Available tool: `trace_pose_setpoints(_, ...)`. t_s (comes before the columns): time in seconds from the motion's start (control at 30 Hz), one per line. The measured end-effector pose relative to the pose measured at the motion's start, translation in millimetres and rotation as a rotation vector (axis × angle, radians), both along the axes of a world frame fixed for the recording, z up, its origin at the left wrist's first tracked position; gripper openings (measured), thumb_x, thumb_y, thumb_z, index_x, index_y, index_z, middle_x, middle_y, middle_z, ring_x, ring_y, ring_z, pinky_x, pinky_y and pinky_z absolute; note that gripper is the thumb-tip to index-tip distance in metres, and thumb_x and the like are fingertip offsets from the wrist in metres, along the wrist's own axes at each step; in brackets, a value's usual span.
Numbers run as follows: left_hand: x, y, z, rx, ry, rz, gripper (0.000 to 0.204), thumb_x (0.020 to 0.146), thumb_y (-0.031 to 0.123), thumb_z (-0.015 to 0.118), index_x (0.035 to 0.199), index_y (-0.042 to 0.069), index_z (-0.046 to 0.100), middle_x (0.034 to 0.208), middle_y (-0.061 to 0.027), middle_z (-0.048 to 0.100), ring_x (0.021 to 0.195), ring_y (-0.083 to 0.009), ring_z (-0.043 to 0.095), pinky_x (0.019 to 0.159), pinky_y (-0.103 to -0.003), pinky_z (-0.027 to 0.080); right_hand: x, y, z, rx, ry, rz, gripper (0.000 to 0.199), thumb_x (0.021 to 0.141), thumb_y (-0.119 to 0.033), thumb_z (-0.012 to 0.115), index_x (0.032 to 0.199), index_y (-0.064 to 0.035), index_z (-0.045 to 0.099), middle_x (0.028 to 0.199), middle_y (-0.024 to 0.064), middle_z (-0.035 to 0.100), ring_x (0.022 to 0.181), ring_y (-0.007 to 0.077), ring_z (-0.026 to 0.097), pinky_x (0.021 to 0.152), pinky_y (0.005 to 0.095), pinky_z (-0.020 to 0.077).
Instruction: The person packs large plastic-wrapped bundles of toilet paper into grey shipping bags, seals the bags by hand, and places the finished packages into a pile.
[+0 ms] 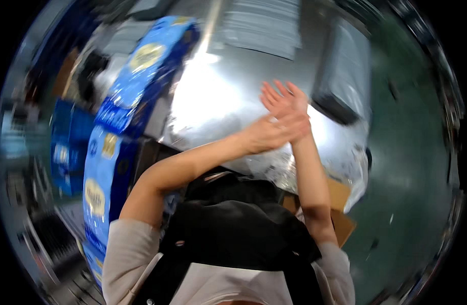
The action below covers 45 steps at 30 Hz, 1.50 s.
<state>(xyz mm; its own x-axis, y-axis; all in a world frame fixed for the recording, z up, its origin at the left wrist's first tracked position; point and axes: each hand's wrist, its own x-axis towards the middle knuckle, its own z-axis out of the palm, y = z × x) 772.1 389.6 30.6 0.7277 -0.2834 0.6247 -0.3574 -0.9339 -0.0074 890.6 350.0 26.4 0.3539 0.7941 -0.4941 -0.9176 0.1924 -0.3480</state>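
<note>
Above the shiny metal table (213, 101), my two hands meet. My left hand (276, 131) reaches across from the left and is closed around my right wrist. My right hand (284, 99) is raised with its fingers apart and its palm bare. Beyond the hands lies a stack of flat grey plastic packages (264, 25). To the right of my right hand, a grey plastic-wrapped stack (345, 71) stands at the table's edge. Motion slightly blurs my fingers.
Blue plastic-wrapped packs (147, 61) line the table's left side, with another blue pack (99, 188) nearer me. Crumpled clear plastic (274, 170) and an open cardboard box (340, 195) are by the near edge. A blue crate (68, 147) sits further left. Green floor (406, 168) lies right.
</note>
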Motion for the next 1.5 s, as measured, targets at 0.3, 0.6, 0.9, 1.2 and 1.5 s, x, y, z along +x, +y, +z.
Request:
trace_pose_setpoints(0.3, -125, 67, 3, -0.098, -0.013, -0.034, 0.034, 0.071, 0.01, 0.048, 0.104, 0.005, 0.054, 0.074, -0.006, 0.054, 0.088, -0.0255, 0.054, 0.096, -0.047, 0.033, -166, 76, -19, -0.11, 0.169, 0.362, 0.028, 0.085, -0.024, 0.046, 0.107, -0.0054, 0.045, 0.118, 0.0176, 0.047, 0.108, 0.029, 0.046, 0.092, 0.0416, 0.0371)
trace_pose_setpoints(0.6, -180, 116, -12, -0.077, 0.149, 0.026, 0.041, 0.067, 0.01, 0.053, 0.108, 0.007, 0.05, 0.064, -0.0038, 0.046, 0.061, -0.0222, 0.05, 0.082, -0.037, 0.041, -226, 138, -13, -0.133, 0.249, 0.492, 0.03, 0.082, -0.029, 0.052, 0.101, -0.0063, 0.048, 0.109, 0.0147, 0.053, 0.096, 0.0259, 0.053, 0.084, 0.0372, 0.0423)
trace_pose_setpoints(0.9, -232, 346, -48, -0.836, 0.107, 0.67, 0.05, 0.077, 0.028, 0.059, 0.118, 0.004, 0.045, 0.116, -0.0166, 0.046, 0.106, -0.0285, 0.044, 0.093, -0.038, 0.032, -180, 145, -75, -0.382, -0.068, 0.298, 0.027, 0.081, -0.02, 0.05, 0.102, -0.0038, 0.046, 0.097, 0.0178, 0.056, 0.08, 0.0219, 0.056, 0.068, 0.0327, 0.0476)
trace_pose_setpoints(1.2, -300, 475, -131, -2.039, 0.635, 1.055, 0.052, 0.085, 0.044, 0.045, 0.117, 0.004, 0.05, 0.113, -0.012, 0.054, 0.099, -0.0208, 0.053, 0.08, -0.03, 0.045, -209, 185, -176, -0.494, -0.32, 0.598, 0.053, 0.084, -0.041, 0.046, 0.117, -0.001, 0.038, 0.104, 0.0166, 0.054, 0.084, 0.0185, 0.054, 0.074, 0.03, 0.0455)
trace_pose_setpoints(1.5, -218, 398, -108, -1.992, 0.832, 0.513, 0.082, 0.072, 0.037, 0.061, 0.133, 0.001, 0.02, 0.124, -0.0196, 0.041, 0.109, -0.0268, 0.046, 0.09, -0.036, 0.041, -172, 236, -166, -0.388, -0.351, 0.258, 0.082, 0.076, -0.045, 0.057, 0.132, 0.0008, 0.017, 0.126, 0.0206, 0.033, 0.116, 0.0289, 0.037, 0.09, 0.0404, 0.0384)
